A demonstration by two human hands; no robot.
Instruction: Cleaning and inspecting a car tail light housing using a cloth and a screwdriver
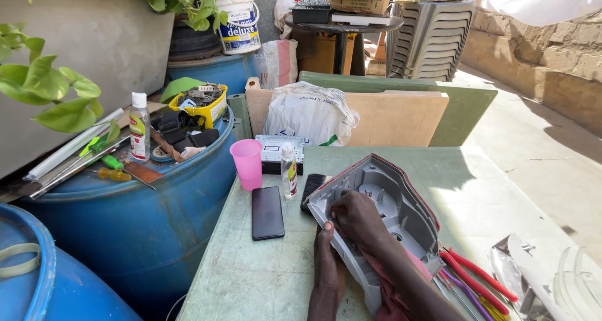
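The grey car lamp housing (pixel 382 214) lies at the lower middle of the frame on the green surface (pixel 251 277). The left hand (pixel 327 264) grips its edge. The right hand (pixel 357 217) presses a red cloth (pixel 392 296) inside. Best hold it firm and rub slowly.

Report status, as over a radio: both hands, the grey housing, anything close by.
Left hand grips grey housing edge. Right hand presses inside it. Phone, small bottle, pink cup beside; red pliers right.
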